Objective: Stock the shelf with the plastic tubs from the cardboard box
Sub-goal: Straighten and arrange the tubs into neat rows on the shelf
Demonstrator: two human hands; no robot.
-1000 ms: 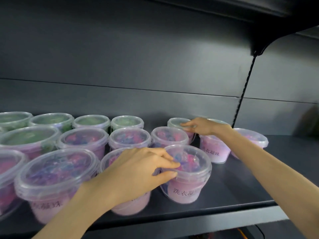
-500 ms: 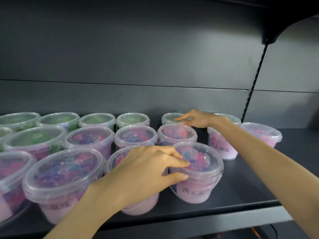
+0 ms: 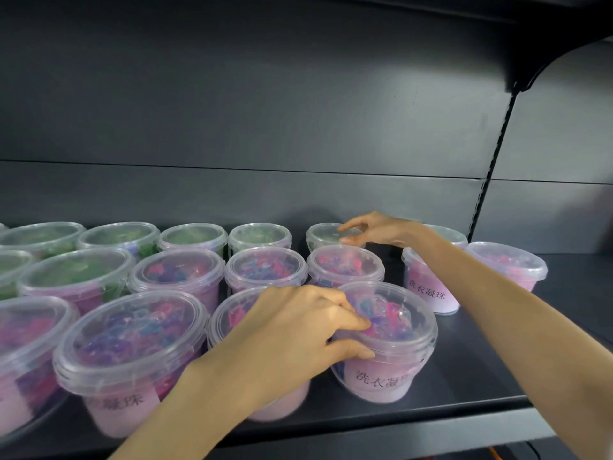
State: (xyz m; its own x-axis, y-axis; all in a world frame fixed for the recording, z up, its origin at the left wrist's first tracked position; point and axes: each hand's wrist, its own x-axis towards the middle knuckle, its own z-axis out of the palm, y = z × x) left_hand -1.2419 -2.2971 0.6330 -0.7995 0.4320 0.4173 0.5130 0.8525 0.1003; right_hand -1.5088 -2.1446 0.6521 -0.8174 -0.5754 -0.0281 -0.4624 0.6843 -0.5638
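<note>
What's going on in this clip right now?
A person is arranging lidded plastic tubs on a dark shelf. The left hand grips the rim of a front-row pink tub; the right hand reaches to a green tub in the back row. Rows of green and pink tubs already fill the shelf's left side.

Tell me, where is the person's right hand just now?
The right hand reaches to the back row, fingertips on a green tub's lid, behind a pink tub.
</note>
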